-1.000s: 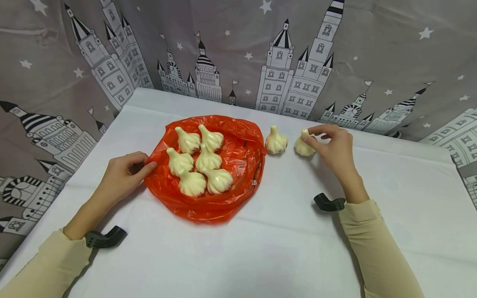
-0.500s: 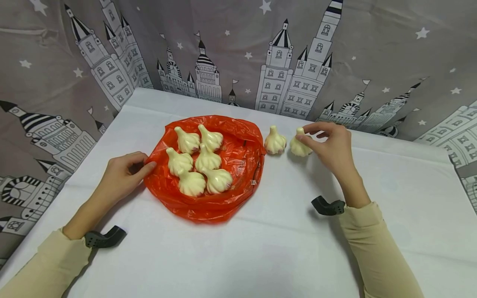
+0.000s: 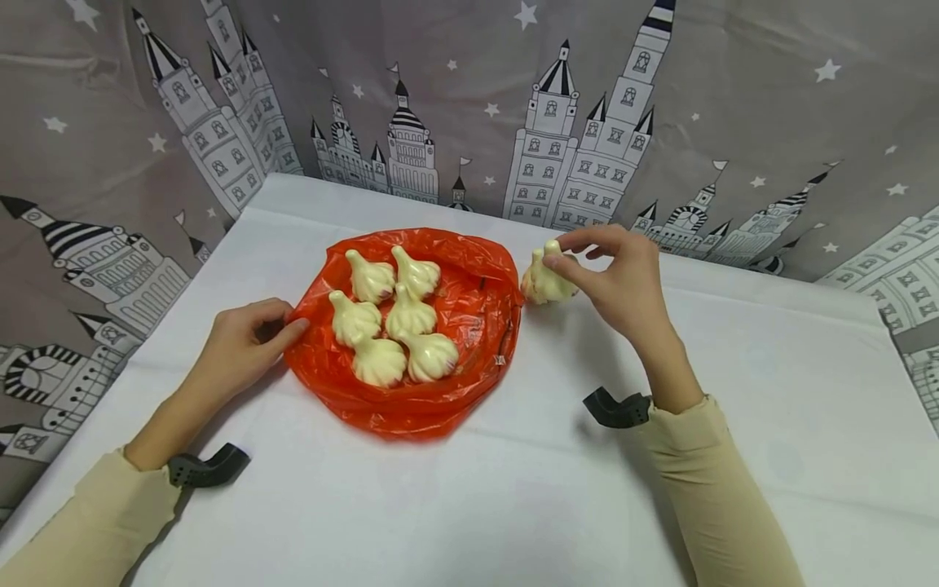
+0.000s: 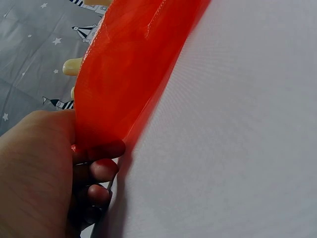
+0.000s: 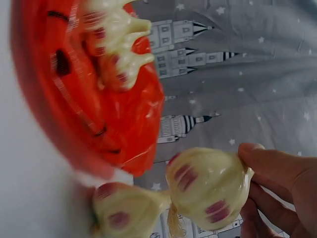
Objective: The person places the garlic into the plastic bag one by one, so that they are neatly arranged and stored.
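Observation:
My left hand (image 3: 245, 346) pinches the left rim of a red plastic bag (image 3: 477, 318), thumb on one side and fingers curled on the other in the left wrist view. Several pale garlic bulbs (image 3: 378, 361) lie inside the open bag. My right hand (image 3: 623, 273) pinches one garlic bulb (image 5: 210, 188) by its stem, between thumb and fingers. Just outside the bag's right edge sits another garlic bulb (image 5: 124, 210). In the head view the held bulb overlaps it, covering its right part. Purple patches mark the undersides of both bulbs in the right wrist view.
A white cloth (image 3: 455, 514) covers the table. Behind it hangs a grey curtain (image 3: 469, 98) printed with castles and stars. A black strap mount (image 3: 619, 408) sits on the right wrist, and another black mount (image 3: 209, 466) on the left.
My right hand has moved left with the garlic bulb, up to the bulb beside the bag. My left hand and the bag have stayed in place.

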Tool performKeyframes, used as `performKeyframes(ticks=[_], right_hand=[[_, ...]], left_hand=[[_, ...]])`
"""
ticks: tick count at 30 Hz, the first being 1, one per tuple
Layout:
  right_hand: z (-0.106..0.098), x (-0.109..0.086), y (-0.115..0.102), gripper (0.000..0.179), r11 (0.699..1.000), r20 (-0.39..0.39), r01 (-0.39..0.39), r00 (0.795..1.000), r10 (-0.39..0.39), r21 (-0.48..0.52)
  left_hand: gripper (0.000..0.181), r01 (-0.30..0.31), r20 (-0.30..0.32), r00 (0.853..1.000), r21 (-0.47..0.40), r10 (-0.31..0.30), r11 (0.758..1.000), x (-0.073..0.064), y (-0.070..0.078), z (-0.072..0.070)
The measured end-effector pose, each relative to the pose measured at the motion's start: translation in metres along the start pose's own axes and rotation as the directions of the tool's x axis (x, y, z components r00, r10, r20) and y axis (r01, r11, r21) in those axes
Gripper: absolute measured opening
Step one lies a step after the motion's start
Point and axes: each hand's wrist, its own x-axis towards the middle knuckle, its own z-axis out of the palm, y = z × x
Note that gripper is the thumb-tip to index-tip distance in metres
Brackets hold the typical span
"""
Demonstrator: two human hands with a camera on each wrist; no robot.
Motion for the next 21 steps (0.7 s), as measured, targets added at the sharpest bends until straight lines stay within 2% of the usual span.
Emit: performKeyframes(ticks=[6,14,21], right_hand=[[0.018,0.013,-0.017,0.021,0.998,0.055,0.007,0.998,-0.011,0.069],[0.051,0.021,-0.035,0.021,0.992,0.134,-0.002,0.991,-0.015,0.125],[0.082,0.019,-0.035,0.023,0.995,0.258,-0.013,0.966,-0.012,0.096]], left_hand=[[0.009,-0.001,0.000,1.000,0.005,0.001,1.000,0.001,0.001,-0.001],[0.008,-0.001,-0.005,1.000,-0.003,0.001,1.000,0.001,0.002,0.000],[0.010,0.012,-0.001,1.000,0.004,-0.012,1.000,0.001,0.006,-0.001]])
